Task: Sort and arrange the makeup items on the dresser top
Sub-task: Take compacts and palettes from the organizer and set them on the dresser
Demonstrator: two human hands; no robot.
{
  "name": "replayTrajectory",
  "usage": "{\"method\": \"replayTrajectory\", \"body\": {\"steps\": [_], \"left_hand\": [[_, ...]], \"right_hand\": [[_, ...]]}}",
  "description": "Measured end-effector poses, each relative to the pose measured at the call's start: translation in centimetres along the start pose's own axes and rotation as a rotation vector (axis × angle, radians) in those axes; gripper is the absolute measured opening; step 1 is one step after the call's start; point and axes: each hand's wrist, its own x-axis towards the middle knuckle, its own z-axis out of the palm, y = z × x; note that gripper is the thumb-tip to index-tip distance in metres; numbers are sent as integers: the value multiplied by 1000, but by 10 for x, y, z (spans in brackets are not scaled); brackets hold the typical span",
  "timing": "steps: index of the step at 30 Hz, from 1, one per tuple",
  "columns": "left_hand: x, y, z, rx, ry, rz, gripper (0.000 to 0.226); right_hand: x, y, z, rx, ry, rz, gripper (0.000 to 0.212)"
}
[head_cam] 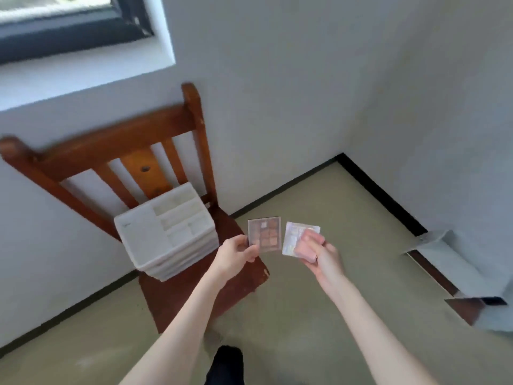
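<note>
Head view, frame blurred. My left hand (238, 252), centre of frame, holds a square eyeshadow palette (264, 234) with brown pans; its fingers pinch the palette's lower left corner, thumb on top. My right hand (319, 252), just right of it, holds a pale iridescent square compact (295, 238) together with a small pink item (306, 252); fingers curled around both, pressing them against the palm. What the pink item is I cannot tell. The two squares sit side by side, near each other but apart, above the floor (319, 315). Left of centre, a wooden chair (116, 140) stands against the wall, and a stack of white compartment trays (166, 232) rests on its seat. Window (69, 26) at upper left. An open cardboard box (455, 273) lies at the right edge.
</note>
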Motion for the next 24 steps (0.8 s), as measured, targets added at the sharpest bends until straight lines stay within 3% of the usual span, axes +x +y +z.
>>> {"method": "replayTrajectory", "body": {"steps": [5,10,15,24], "left_hand": [[-17,88,105,171,-101,194,16],[-62,135,232,149,-221,298,19],[-120,167,396,165,-545,350,6],[-234,177,621,221,-1013,297,20]], "right_hand": [[-48,-46,-127,141,125,-175,9],[-111,-39,-265,224,332,-282,6],[-198,-12,-415,361,588,-352,15],[-330,57,-577,1076,850,-451,10]]}}
